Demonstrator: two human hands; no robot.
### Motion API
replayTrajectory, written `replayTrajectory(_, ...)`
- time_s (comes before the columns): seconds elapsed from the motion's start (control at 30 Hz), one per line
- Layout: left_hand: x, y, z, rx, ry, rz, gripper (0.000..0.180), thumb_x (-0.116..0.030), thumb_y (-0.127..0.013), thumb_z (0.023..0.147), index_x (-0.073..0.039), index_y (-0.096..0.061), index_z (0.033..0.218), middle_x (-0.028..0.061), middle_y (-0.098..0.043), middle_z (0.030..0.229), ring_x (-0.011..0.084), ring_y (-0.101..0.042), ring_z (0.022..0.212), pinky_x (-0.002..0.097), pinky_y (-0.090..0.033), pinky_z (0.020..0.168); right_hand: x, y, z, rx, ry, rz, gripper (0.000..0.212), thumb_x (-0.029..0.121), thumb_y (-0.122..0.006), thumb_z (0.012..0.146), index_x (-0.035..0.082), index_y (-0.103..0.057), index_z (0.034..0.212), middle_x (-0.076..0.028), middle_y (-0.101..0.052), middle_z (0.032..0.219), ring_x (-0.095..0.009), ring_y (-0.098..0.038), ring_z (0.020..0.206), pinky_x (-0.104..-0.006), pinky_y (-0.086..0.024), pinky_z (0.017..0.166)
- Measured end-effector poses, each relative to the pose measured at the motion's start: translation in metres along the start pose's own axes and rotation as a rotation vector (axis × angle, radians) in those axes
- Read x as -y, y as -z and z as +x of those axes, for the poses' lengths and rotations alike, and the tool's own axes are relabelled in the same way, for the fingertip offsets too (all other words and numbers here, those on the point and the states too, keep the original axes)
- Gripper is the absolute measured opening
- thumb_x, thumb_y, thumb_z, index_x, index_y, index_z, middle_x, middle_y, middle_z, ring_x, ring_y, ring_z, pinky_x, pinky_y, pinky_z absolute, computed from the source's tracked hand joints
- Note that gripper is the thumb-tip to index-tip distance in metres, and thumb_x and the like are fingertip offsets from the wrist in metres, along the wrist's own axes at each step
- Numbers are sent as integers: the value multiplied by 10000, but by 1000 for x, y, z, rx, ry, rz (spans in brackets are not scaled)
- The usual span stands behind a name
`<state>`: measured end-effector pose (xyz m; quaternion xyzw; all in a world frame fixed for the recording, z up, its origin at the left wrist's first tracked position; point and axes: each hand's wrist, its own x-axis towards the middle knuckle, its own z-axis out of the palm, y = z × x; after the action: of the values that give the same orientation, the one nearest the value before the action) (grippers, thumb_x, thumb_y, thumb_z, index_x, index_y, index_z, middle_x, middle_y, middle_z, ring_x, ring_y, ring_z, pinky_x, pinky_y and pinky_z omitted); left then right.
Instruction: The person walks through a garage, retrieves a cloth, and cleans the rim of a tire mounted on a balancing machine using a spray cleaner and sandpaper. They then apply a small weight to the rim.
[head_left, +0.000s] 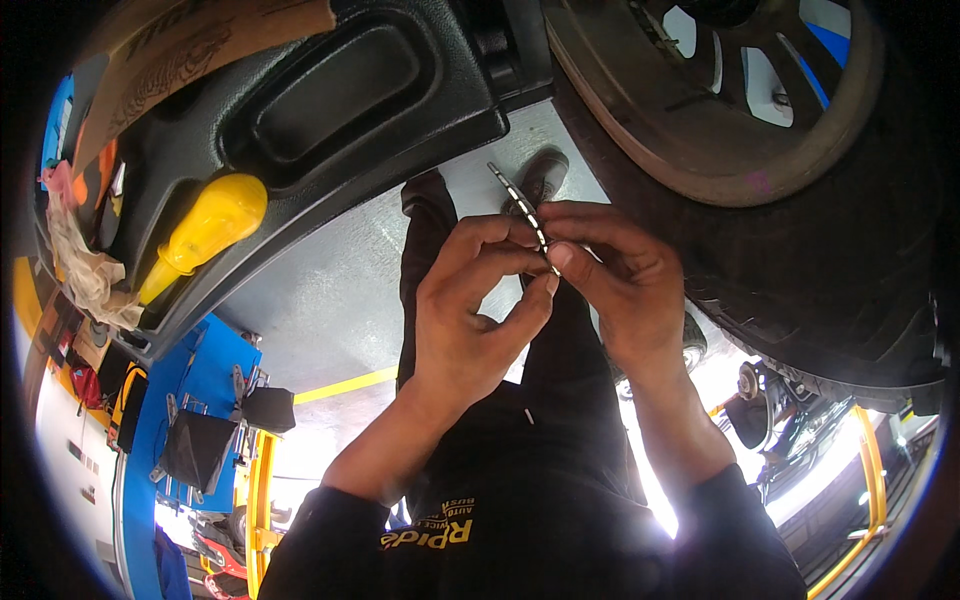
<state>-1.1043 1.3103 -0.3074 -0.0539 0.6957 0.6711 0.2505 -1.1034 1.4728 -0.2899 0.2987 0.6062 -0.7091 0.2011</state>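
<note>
Held up in front of my body is a thin, segmented strip of stick-on wheel weights [517,195], dark with pale blocks along it. My left hand [470,315] pinches its lower part between thumb and fingers. On the other side, my right hand [630,285] grips the same stretch, its thumb pressed near the lower end. The strip's upper end sticks out free above the fingers, slanting up to the left. Part of its lower length is hidden by the fingertips.
At upper right stands a large tyre [840,270] on a spoked wheel rim [640,130]. A black moulded tray [350,165] at upper left carries a yellow-handled tool [212,220], crumpled pale material [85,260] and cardboard [165,65]. Blue equipment [150,440] stands at lower left.
</note>
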Motion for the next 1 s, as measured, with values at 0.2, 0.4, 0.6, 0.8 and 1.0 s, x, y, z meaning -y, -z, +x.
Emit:
replayTrajectory(0.2, 3, 0, -2, 0, 17, -21, 153, 69, -702, 847, 37, -713, 996, 104, -578, 1180, 194, -626, 1115, 309, -515, 944, -1, -2, 0, -8, 22, 4, 206, 2, -720, 905, -10, -705, 1111, -132, -666, 1199, -163, -681, 1049, -252, -580, 866)
replayTrajectory(0.4, 3, 2, -2, 15, 25, -12, 143, 56, -706, 863, 33, -720, 1004, 101, -581, 1180, 188, -623, 1118, 309, -506, 959, -3, -2, 0, -6, 4, 7, 212, 8, -724, 904, -7, -706, 1115, -128, -668, 1197, -163, -682, 1052, -250, -579, 869)
replayTrajectory(0.6, 2, 2, -1, 11, 35, -13, 130, 49, -707, 869, 27, -725, 995, 97, -587, 1167, 185, -623, 1116, 306, -501, 958, -2, -2, 1, -10, -8, 22, 216, 10, -722, 907, -2, -707, 1122, -127, -670, 1199, -164, -683, 1054, -247, -579, 874)
replayTrajectory(0.8, 4, 2, -1, 2, 30, -29, 122, 56, -703, 866, 28, -723, 983, 98, -591, 1165, 183, -628, 1100, 304, -499, 945, -3, -2, 1, -11, -7, 18, 217, 7, -721, 907, -4, -706, 1123, -128, -670, 1198, -164, -678, 1062, -254, -574, 882)
replayTrajectory(1.0, 6, 2, -2, -12, 29, -35, 126, 69, -687, 869, 28, -718, 984, 99, -595, 1162, 181, -631, 1100, 297, -495, 948, -6, -3, 1, -16, 12, 22, 208, 7, -725, 903, -6, -708, 1110, -124, -671, 1195, -162, -675, 1063, -255, -571, 885)
